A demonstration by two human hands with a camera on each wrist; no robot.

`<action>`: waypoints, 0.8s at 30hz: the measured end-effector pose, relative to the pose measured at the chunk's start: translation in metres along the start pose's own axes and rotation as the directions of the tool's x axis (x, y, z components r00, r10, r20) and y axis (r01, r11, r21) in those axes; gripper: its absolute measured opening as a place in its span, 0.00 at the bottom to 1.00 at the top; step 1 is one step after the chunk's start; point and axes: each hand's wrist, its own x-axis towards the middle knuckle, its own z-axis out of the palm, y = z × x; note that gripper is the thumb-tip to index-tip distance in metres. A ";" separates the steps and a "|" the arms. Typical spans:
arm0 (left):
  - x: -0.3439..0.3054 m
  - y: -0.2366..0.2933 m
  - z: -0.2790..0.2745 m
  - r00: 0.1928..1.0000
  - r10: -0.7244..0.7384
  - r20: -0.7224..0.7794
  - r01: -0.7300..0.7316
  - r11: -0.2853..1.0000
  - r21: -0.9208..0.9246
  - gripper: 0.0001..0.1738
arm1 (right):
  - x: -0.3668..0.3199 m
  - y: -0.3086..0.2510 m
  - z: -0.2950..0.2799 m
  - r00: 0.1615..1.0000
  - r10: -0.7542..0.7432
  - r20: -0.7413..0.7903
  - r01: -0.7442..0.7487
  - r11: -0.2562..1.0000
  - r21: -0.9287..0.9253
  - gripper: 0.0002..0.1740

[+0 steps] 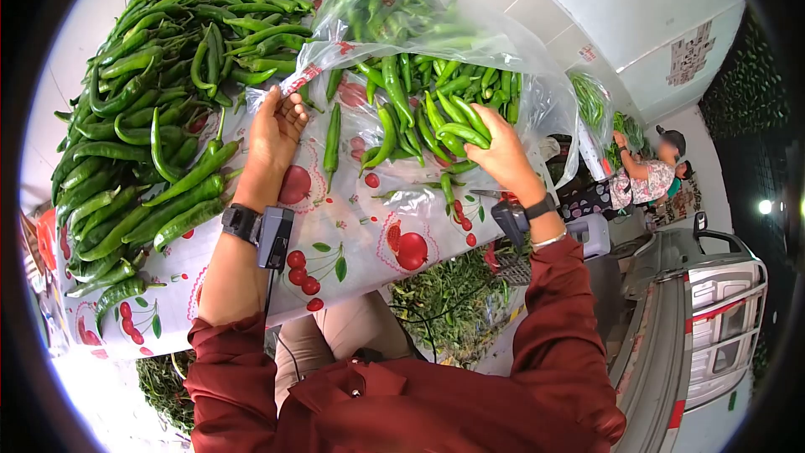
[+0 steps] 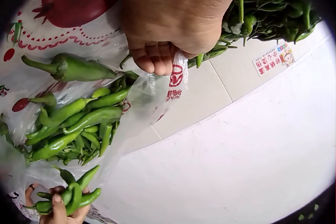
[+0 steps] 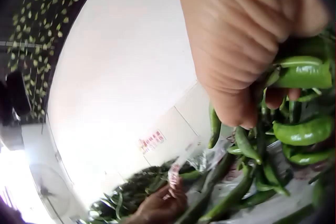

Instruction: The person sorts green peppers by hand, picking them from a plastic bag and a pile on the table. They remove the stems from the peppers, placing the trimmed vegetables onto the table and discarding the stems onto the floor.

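Note:
My left hand pinches the edge of a clear plastic bag with red print; the left wrist view shows the gathered film under its curled fingertips. Several long green chili peppers are gripped in my right hand, over the bag's open mouth. Inside the bag lie more green peppers. A single pepper lies between the two hands, near the bag's edge. In the right wrist view the right hand partly hides the peppers it holds.
A large heap of green peppers covers the left of the table, whose cloth has a fruit print. Scissors lie beside the right wrist. Leafy greens are below the table edge. Another person stands at far right.

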 end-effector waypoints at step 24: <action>0.001 0.000 0.000 1.000 -0.002 -0.023 0.002 1.000 0.004 0.12 | 0.025 0.033 0.044 0.958 0.132 0.255 -0.118 0.991 -0.070 0.52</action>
